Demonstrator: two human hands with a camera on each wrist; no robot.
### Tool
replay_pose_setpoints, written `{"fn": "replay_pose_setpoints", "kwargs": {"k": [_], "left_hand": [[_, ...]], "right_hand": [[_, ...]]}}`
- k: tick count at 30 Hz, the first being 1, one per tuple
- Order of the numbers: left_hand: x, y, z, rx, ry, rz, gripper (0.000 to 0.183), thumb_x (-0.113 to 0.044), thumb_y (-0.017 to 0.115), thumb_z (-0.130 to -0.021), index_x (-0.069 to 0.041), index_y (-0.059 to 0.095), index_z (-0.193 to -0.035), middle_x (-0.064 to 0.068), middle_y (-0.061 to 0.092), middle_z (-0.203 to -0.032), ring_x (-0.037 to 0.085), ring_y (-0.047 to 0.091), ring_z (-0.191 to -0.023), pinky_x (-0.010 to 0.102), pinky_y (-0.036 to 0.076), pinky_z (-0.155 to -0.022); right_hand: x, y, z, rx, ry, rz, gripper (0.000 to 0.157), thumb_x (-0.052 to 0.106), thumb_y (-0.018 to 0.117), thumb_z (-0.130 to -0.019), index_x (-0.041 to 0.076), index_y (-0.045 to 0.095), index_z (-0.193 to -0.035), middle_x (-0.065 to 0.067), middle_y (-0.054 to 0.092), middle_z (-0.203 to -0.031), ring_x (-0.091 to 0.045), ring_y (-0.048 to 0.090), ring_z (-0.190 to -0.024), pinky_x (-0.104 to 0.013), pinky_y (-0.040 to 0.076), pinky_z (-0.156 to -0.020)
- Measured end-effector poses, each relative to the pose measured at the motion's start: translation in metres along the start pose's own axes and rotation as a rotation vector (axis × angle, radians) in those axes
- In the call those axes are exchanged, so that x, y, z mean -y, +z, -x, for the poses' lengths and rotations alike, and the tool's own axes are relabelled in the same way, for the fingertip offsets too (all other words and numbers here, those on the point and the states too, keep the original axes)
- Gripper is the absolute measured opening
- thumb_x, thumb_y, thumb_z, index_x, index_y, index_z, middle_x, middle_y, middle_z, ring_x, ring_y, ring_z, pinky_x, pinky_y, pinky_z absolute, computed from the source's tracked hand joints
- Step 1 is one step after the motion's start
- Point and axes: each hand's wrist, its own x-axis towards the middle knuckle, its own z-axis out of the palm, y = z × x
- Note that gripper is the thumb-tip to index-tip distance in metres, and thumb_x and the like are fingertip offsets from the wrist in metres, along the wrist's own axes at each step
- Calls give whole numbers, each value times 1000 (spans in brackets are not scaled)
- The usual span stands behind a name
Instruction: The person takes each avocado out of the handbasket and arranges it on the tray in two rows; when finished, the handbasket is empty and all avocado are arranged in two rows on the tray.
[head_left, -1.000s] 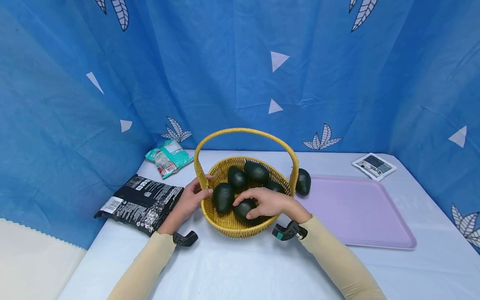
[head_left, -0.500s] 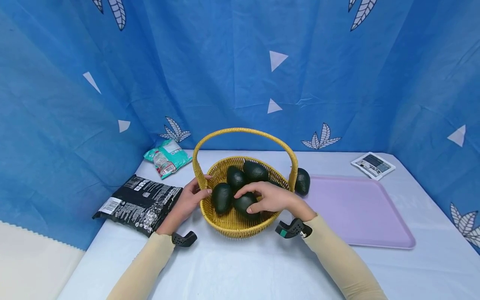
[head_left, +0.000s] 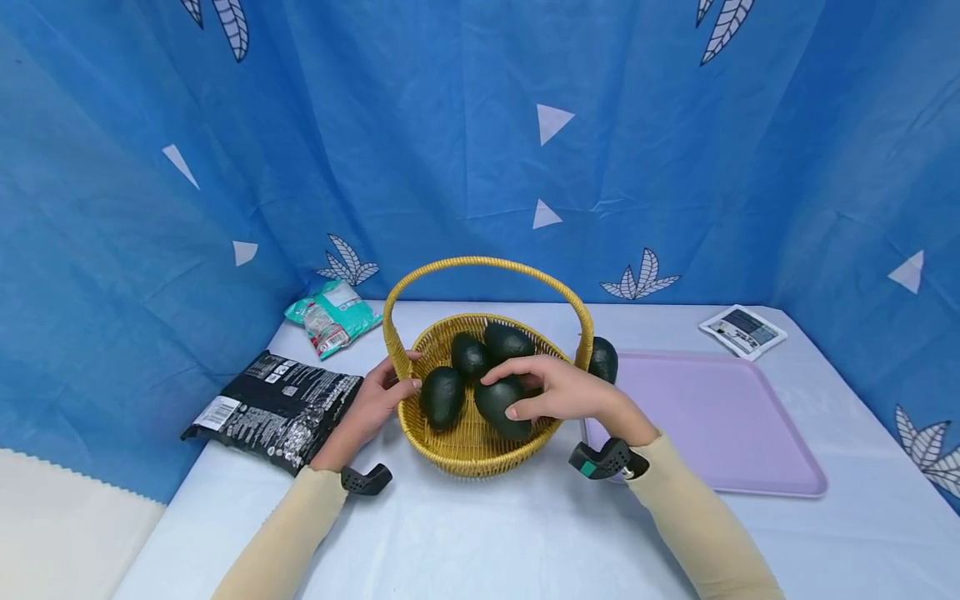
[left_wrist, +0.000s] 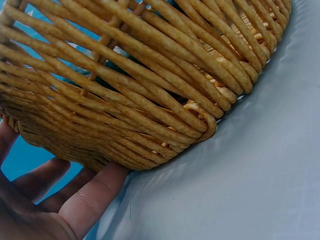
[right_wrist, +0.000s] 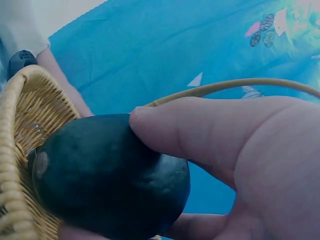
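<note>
A yellow wicker basket [head_left: 467, 464] with a tall arched handle stands mid-table, holding several dark green avocados. My left hand [head_left: 377, 398] grips its left side where the handle meets the rim; in the left wrist view the thumb [left_wrist: 95, 197] lies against the weave. Between thumb and fingers my right hand [head_left: 558, 390] holds one avocado [head_left: 501, 410], over the basket's right half. That avocado [right_wrist: 110, 175] fills much of the right wrist view, the thumb pressed on its side. Another avocado [head_left: 442, 397] lies at the left inside the basket, with more [head_left: 507, 340] behind.
Right of the basket lies a lilac tray [head_left: 705, 417], with an avocado [head_left: 603, 360] by its back left corner. A small white packet [head_left: 744, 332] rests behind the tray. At left are a black package [head_left: 277, 408] and a teal packet [head_left: 335, 317]. A blue curtain hangs behind.
My right hand has closed its hold on the front avocado and shifted it slightly up and right within the basket. My left hand stays on the basket's left side.
</note>
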Motion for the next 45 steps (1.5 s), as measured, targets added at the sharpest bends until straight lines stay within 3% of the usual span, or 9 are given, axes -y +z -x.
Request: {"fn": "replay_pose_setpoints", "kwargs": {"k": [5, 12, 19, 21, 26, 29, 37, 45], "left_hand": [[0, 0, -1, 0, -5, 4, 47, -14, 63, -97, -13, 53, -143, 22, 53, -145, 34, 54, -127, 30, 54, -93], [0, 0, 1, -1, -1, 9, 48, -13, 63, -96, -12, 53, -143, 23, 55, -143, 29, 55, -121, 24, 53, -90], [0, -1, 0, -6, -1, 18, 48, -12, 64, -96, -11, 53, -143, 24, 55, -142, 28, 56, -120, 24, 54, -89], [0, -1, 0, -3, -1, 11, 48, -14, 63, -97, -12, 53, -143, 23, 54, -143, 31, 55, -123, 25, 53, -90], [-1, 0, 0, -3, 2, -8, 48, -16, 63, -97, -14, 52, -144, 21, 52, -147, 35, 53, -130, 30, 51, -96], [-1, 0, 0, -7, -2, -5, 47, -15, 63, -97, -14, 53, -143, 21, 53, -147, 35, 53, -130, 31, 51, -97], [-1, 0, 1, -10, -4, 0, 48, -14, 63, -97, -13, 52, -144, 21, 53, -146, 33, 53, -127, 31, 53, -95], [1, 0, 0, -4, 1, -16, 48, -16, 63, -97, -15, 52, -144, 21, 53, -147, 36, 53, -130, 37, 53, -99]], "right_hand": [[4, -8, 17, 15, -9, -101, 48, 7, 65, -94, 4, 56, -141, -21, 56, -141, -26, 67, -114, -34, 59, -89], [3, -19, 41, 31, -89, -143, 45, 3, 65, -95, -5, 54, -139, -30, 54, -139, -11, 68, -111, -36, 60, -87], [-6, -30, 66, 50, -123, -205, 42, -4, 61, -95, -7, 53, -136, -41, 44, -142, -8, 67, -114, -40, 63, -82], [-8, -33, 74, 47, -125, -202, 42, -5, 60, -95, -4, 54, -137, -35, 48, -141, -8, 66, -114, -39, 63, -81], [-14, -41, 90, 52, -161, -194, 47, -9, 57, -95, 6, 57, -139, 2, 60, -138, -9, 66, -113, -36, 62, -81], [-17, -46, 99, 59, -162, -204, 50, -11, 56, -94, 9, 58, -140, 15, 59, -138, -9, 65, -114, -36, 62, -81], [-33, -65, 117, 14, -145, -159, 51, -13, 54, -94, 6, 55, -141, 15, 58, -140, -9, 66, -112, -34, 61, -80], [-51, -86, 133, -123, 37, -133, 47, -5, 55, -96, 14, 60, -139, 18, 61, -129, -13, 70, -101, -35, 61, -75]]}}
